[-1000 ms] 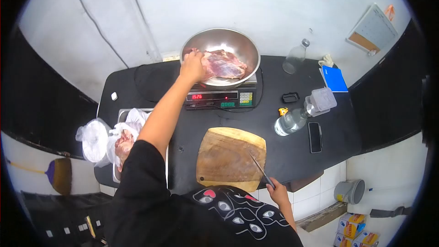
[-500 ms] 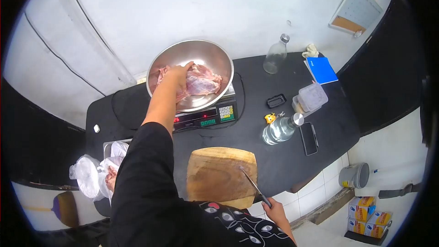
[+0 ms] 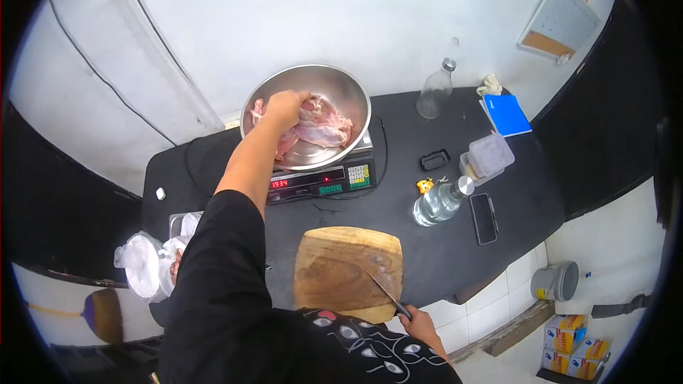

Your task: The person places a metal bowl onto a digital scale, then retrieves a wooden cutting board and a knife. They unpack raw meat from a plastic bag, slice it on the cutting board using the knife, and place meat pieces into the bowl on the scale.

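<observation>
A steel bowl [image 3: 356,92] holding several pieces of raw meat [image 3: 324,128] rests on a black digital scale [image 3: 334,176], whose red display reads 1.934. My left hand [image 3: 286,108] reaches down into the bowl with its fingers curled on a piece of the meat; the fingertips are partly hidden. Near the table's front edge, my right hand [image 3: 421,326] is wrapped round the dark handle of a knife [image 3: 384,289]. Its blade lies across the right side of a wooden cutting board [image 3: 334,270], pointing up and left.
Plastic bags [image 3: 139,263] with meat are in a metal tray at the left. On the right stand a full water bottle [image 3: 435,206], an emptier bottle [image 3: 435,92], a plastic container [image 3: 491,155], a phone [image 3: 484,219], a small black tray [image 3: 435,160] and a blue notebook [image 3: 506,114].
My left hand has shifted slightly up within the bowl, and the meat shows more. The knife blade has swung lower and further left over the board. The whole view has shifted a little.
</observation>
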A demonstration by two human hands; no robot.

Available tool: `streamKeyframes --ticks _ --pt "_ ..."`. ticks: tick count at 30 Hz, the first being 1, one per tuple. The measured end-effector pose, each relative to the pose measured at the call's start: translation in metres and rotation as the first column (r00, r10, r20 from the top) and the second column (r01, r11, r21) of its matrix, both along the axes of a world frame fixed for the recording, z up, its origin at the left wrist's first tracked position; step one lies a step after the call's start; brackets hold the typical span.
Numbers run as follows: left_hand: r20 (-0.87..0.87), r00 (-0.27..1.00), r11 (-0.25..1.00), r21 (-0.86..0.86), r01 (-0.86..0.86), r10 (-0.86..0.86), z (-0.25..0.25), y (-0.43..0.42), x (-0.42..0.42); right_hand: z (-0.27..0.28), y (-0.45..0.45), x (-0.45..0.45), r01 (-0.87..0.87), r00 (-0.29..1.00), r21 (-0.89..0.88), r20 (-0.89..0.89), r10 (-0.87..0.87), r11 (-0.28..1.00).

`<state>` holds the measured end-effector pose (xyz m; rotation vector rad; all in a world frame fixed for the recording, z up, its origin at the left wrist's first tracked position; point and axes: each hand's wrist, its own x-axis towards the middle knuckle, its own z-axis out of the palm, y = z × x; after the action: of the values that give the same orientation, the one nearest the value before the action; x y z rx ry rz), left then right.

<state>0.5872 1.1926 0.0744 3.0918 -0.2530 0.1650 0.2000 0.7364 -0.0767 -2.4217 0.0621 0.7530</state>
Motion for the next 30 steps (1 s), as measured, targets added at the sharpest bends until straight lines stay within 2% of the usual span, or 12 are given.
streamKeyframes --ticks 5,9,13,15,18,21,23,25,27,29,30 --pt "0.156 0.986 0.997 0.063 0.045 -0.054 0.032 -0.007 -0.011 -0.007 0.003 -0.003 -0.022 1.0 0.018 0.022 0.022 1.0" --pt "0.35 0.935 0.995 0.098 0.025 -0.058 0.094 -0.012 -0.026 -0.011 0.003 -0.003 0.001 1.0 0.052 0.022 -0.002 0.999" --pt "0.534 0.844 0.999 0.044 0.023 -0.043 0.173 -0.019 -0.072 -0.019 0.003 -0.007 -0.017 0.995 0.067 0.102 0.01 0.998" --pt "0.624 0.778 0.995 -0.011 0.103 -0.074 0.196 -0.022 -0.1 -0.017 0.004 -0.011 -0.029 0.991 0.051 0.129 0.022 0.998" --pt "0.603 0.796 0.969 -0.162 0.188 -0.054 0.212 -0.037 -0.15 -0.011 0.003 -0.018 0.02 0.993 0.121 0.115 -0.034 0.992" --pt "0.463 0.883 0.915 -0.322 0.241 -0.07 0.193 -0.056 -0.192 -0.022 -0.006 -0.033 0.091 0.977 0.254 0.164 -0.136 0.963" --pt "0.35 0.93 0.875 -0.406 0.261 -0.115 0.16 -0.07 -0.217 -0.001 -0.006 -0.041 0.299 0.953 0.259 -0.029 -0.302 0.919" --pt "0.325 0.92 0.851 -0.397 0.345 -0.221 0.126 -0.092 -0.247 0.007 -0.006 -0.052 0.399 0.911 0.342 -0.038 -0.412 0.851" --pt "0.226 0.938 0.849 -0.408 0.336 -0.262 0.075 -0.108 -0.26 0.018 -0.006 -0.063 0.456 0.88 0.33 -0.028 -0.475 0.826" --pt "0.159 0.946 0.789 -0.523 0.323 -0.281 0.035 -0.124 -0.27 0.024 -0.006 -0.074 0.504 0.845 0.368 -0.023 -0.534 0.782" --pt "0.051 0.956 0.763 -0.59 0.262 -0.289 0.019 -0.129 -0.269 0.025 -0.006 -0.08 0.525 0.828 0.385 -0.024 -0.561 0.759"
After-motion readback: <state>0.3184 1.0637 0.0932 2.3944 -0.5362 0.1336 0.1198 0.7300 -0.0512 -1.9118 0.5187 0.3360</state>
